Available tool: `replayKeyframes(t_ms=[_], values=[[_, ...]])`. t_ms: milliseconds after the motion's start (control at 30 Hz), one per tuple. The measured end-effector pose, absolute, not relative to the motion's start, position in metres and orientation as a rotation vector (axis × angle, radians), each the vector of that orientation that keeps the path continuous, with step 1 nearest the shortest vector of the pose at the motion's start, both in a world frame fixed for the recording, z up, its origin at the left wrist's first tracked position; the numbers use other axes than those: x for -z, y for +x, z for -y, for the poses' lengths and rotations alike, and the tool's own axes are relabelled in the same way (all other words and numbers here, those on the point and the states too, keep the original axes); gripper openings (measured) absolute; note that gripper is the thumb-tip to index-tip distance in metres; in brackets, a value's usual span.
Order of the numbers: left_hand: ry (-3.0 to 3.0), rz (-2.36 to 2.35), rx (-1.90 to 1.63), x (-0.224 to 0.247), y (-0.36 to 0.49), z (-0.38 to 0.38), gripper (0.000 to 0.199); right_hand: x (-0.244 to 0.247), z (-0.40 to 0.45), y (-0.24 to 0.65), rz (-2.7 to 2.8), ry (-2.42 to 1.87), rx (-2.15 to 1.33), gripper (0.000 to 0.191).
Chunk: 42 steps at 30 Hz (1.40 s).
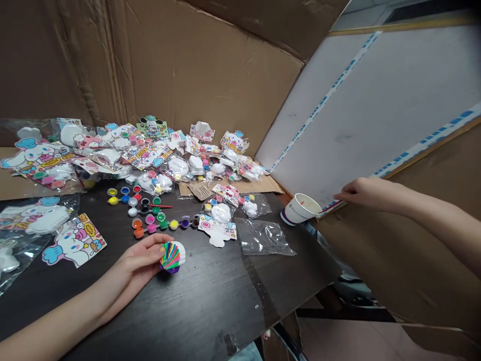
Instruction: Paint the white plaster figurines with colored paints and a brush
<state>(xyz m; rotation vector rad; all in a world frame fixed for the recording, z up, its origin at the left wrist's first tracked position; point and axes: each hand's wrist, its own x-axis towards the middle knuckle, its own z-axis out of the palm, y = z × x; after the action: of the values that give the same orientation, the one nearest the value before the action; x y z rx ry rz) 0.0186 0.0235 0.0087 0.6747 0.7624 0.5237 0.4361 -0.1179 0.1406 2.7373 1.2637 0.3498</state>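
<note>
My left hand [145, 258] grips a small shell-shaped figure [173, 255] between thumb and fingers above the table. Stripes in several bright colours cover much of it, its lower edge is purple, and the right part is still white. My right hand [355, 193] is raised to the right of a paper cup [300, 209], apart from it, with its fingers pinched together. Whatever those fingers may hold is hidden. The cup contains cloudy liquid and a small reddish thing. Strips of open paint pots [150, 225] lie beyond my left hand, with a red paintbrush [162, 206] across one strip.
Packed white figures and paint sets in clear bags [150, 155] are heaped along the cardboard wall [180, 65]. An opened plastic bag [265, 238] lies near the cup. A printed card [77, 241] is on the left. The dark table [210, 296] ends at the right.
</note>
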Motion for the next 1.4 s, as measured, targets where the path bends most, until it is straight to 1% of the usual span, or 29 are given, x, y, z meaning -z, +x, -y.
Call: replayKeyframes(t_ms=[100, 167, 267, 367, 400, 433, 467, 500, 533, 567, 667, 700, 767, 800, 833, 1033, 1400], values=[[0.69, -0.754, -0.522, -0.007, 0.018, -0.024, 0.015, -0.142, 0.115, 0.428, -1.113, 2.792, -0.227, 0.038], [0.699, -0.739, -0.537, -0.005, 0.018, -0.024, 0.016, -0.142, 0.115, 0.421, -1.108, 2.814, -0.14, 0.039], [0.703, -0.74, -0.551, -0.004, 0.019, -0.025, 0.013, -0.146, 0.116, 0.412, -1.059, 2.853, -0.15, 0.042], [0.696, -0.762, -0.536, -0.01, 0.02, -0.024, 0.01, -0.15, 0.115, 0.394, -1.008, 2.911, -0.246, 0.034], [0.694, -0.768, -0.535, -0.012, 0.02, -0.023, 0.01, -0.147, 0.114, 0.385, -1.044, 2.952, -0.225, 0.03], [0.69, -0.775, -0.54, -0.014, 0.02, -0.023, 0.01, -0.143, 0.11, 0.374, -1.104, 3.001, -0.178, 0.029], [0.684, -0.784, -0.554, -0.015, 0.021, -0.022, 0.011, -0.135, 0.106, 0.36, -1.224, 3.148, -0.03, 0.031], [0.677, -0.794, -0.573, -0.016, 0.021, -0.021, 0.012, -0.125, 0.1, 0.345, -1.431, 3.286, 0.226, 0.034], [0.666, -0.809, -0.598, -0.016, 0.021, -0.02, 0.013, -0.113, 0.093, 0.33, -1.653, 3.348, 0.568, 0.034], [0.652, -0.825, -0.626, -0.016, 0.021, -0.019, 0.014, -0.1, 0.085, 0.314, -1.827, 3.282, 0.991, 0.034], [0.6, -0.862, -0.712, -0.015, 0.02, -0.015, 0.015, -0.064, 0.058, 0.273, -1.979, 3.064, 1.501, 0.041], [0.579, -0.873, -0.736, -0.014, 0.02, -0.014, 0.015, -0.055, 0.049, 0.263, -1.993, 2.964, 1.842, 0.039], [0.543, -0.887, -0.772, -0.014, 0.02, -0.014, 0.015, -0.044, 0.034, 0.25, -1.935, 2.795, 2.319, 0.036], [0.527, -0.889, -0.78, -0.014, 0.02, -0.014, 0.014, -0.041, 0.029, 0.246, -1.893, 2.739, 2.482, 0.035], [0.517, -0.885, -0.783, -0.014, 0.02, -0.014, 0.014, -0.039, 0.024, 0.243, -1.858, 2.716, 2.571, 0.035], [0.498, -0.86, -0.759, -0.012, 0.022, -0.016, 0.013, -0.033, 0.013, 0.232, -1.77, 2.735, 2.775, 0.039], [0.567, -0.834, -0.733, -0.013, 0.021, -0.015, 0.008, -0.023, 0.018, 0.227, -1.714, 2.758, 2.872, 0.036]])
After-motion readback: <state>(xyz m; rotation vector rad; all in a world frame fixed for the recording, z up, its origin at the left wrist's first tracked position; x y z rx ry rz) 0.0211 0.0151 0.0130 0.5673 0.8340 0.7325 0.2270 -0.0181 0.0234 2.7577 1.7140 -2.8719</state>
